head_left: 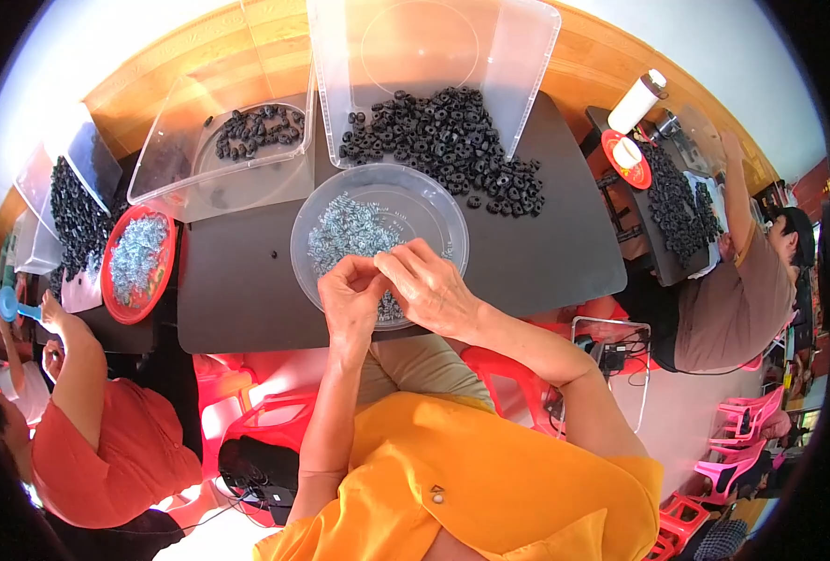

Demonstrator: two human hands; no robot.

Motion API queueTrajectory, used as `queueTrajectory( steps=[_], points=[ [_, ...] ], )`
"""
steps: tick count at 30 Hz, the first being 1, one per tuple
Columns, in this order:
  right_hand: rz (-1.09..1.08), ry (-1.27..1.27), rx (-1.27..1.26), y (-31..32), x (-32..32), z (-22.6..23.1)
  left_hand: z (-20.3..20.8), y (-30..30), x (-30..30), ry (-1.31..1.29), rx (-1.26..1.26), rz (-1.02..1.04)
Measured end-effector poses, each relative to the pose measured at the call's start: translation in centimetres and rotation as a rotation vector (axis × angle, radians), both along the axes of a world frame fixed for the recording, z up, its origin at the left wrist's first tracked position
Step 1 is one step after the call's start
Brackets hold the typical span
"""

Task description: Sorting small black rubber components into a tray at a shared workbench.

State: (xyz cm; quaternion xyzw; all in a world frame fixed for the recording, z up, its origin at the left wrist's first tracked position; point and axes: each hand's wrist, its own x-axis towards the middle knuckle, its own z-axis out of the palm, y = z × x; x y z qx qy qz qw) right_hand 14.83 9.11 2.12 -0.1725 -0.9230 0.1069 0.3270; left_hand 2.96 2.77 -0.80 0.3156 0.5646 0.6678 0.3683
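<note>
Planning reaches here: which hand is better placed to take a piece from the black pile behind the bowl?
Probably the right hand: it is nearer the black pile, which spills toward that side. The left hand is farther off; both are over the clear bowl.

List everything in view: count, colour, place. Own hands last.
Table: one, dark, in front
Round tub: one, clear, near table edge
Tray: one, red, left
Small pieces: uncountable, pale blue-grey, in round tub; similar in tray
Bin: one, clear, table's far side
Box: one, clear, left of bin
Black parts: uncountable, black, in bin, in box, spilled on table; similar far left and right
Plate: one, red, right
Bottle: one, white and brown, behind plate
Seats: several, red and pink, below and right
Co-workers: at least two, red top left, brown top right
Left hand, right hand: fingers together over round tub; contents hidden
</note>
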Motion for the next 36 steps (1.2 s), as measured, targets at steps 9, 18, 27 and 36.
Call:
queueTrajectory(
  steps=[9, 18, 27, 36],
  points=[
    [0.043, 0.017, 0.081, 0.0, -0.2, -0.2, 0.1, -0.1, -0.4, -0.213, 0.060, -0.057],
    [-0.157, 0.057, -0.062, -0.5, 1.7, 1.6, 4.1, 2.5, -7.4, 0.438, 0.020, -0.194],
    [-0.640, 0.208, 0.006, 7.9, 7.4, -2.8, 11.3, 7.9, -15.2, 1.223, 0.216, 0.570],
    [-0.853, 0.021, 0.006, 14.4, 8.3, -4.1, 5.1, 1.7, -4.0, 0.859, 0.186, 0.241]
  ],
)
